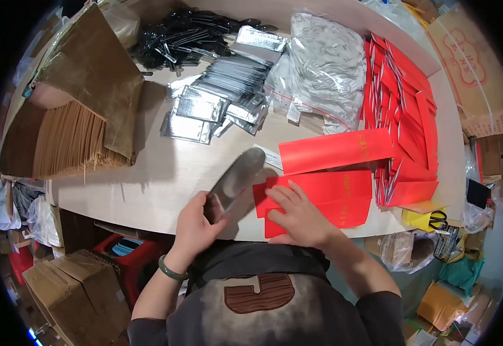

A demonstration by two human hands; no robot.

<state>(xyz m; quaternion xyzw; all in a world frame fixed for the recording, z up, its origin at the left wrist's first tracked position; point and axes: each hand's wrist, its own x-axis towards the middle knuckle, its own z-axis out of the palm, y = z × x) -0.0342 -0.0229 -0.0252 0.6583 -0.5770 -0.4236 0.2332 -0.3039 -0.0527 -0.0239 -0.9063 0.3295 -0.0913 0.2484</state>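
My left hand (195, 225) grips a long silver foil pouch (237, 176) at its near end; the pouch points up and away, blurred. My right hand (299, 216) lies flat, fingers spread, on a red paper envelope (332, 193) at the table's near edge. A second red envelope (335, 150) lies just beyond it. A green bangle sits on my left wrist.
A pile of silver foil pouches (217, 98), black plastic pieces (188, 34) and clear zip bags (323, 69) lie at the back. Stacked red envelopes (404, 115) fill the right side. An open cardboard box of brown envelopes (67, 138) stands at the left. Scissors (436, 219) rest at the right edge.
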